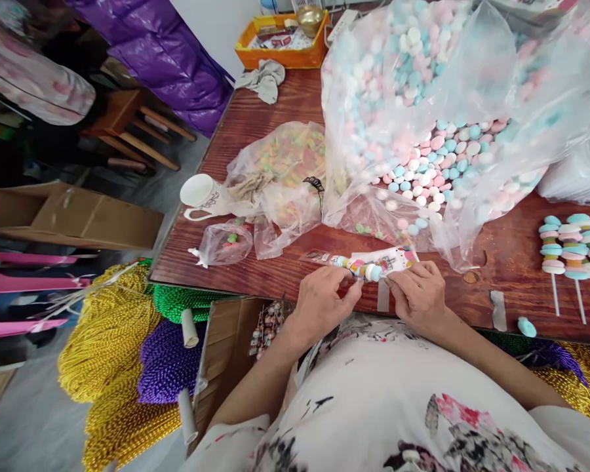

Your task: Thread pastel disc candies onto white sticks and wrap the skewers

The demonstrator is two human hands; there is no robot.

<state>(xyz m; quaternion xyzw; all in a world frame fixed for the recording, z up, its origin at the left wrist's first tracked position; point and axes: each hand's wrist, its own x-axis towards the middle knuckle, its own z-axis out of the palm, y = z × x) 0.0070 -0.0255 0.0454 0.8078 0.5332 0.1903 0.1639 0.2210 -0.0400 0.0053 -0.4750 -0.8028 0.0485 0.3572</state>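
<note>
At the near edge of the bench (pixel 275 124), the left hand (pixel 324 301) pinches a candy stick (pixel 370 269) of stacked pastel discs between thumb and fingertips. The right hand (pixel 419 295) grips the printed wrapper (pixel 394 258) that covers the stick's other end. The wrapper has colourful print, but the writing is too small to read.

Just behind the hands a big clear bag (pixel 472 78) holds pink, blue and white candy discs. To its left lie a smaller bag (pixel 288 164) of mixed sweets and a white mug (pixel 199 194) on its side; the dark lettering on the mug is illegible.

Finished candy sticks (pixel 573 246) lie in a row at the right, well apart from the hands. A loose blue disc (pixel 526 326) sits at the bench edge. An orange tray (pixel 285 56) stands at the far end. Gold, green and purple cord bundles (pixel 111 341) are piled below the bench.
</note>
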